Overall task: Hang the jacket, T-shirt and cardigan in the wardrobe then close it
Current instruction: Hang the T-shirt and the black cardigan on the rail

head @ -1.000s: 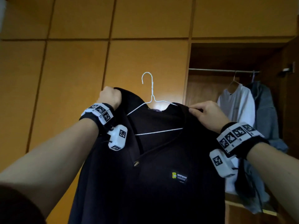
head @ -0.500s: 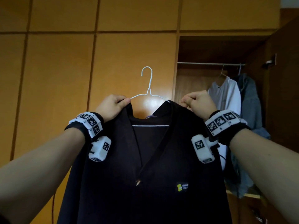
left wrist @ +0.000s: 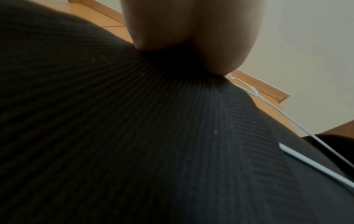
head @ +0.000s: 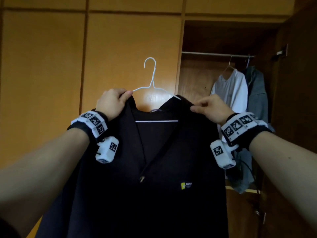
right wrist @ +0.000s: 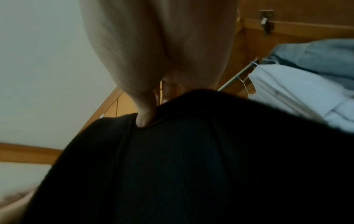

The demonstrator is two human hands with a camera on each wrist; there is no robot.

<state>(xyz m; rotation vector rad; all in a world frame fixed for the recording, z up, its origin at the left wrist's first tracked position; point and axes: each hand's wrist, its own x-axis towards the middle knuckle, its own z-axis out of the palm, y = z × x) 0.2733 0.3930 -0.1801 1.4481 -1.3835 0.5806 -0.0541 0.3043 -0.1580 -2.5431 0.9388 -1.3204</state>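
A black ribbed cardigan hangs on a white wire hanger, held up in front of the closed wardrobe doors. My left hand grips its left shoulder by the collar, and my right hand pinches the right shoulder. In the left wrist view the cardigan fills the frame under my left hand, with the hanger wire beside it. In the right wrist view my right hand pinches the cardigan. A white T-shirt and a grey-blue jacket hang on the rail inside the wardrobe.
The wardrobe compartment at the right stands open, its dark door swung out at the far right. Closed orange-brown doors fill the left and middle. The rail is bare left of the T-shirt. A shelf edge runs below the hung clothes.
Both hands have drawn the cardigan's shoulders up and level on the hanger. The left hand now grips near the collar, and the view has shifted a little to the right.
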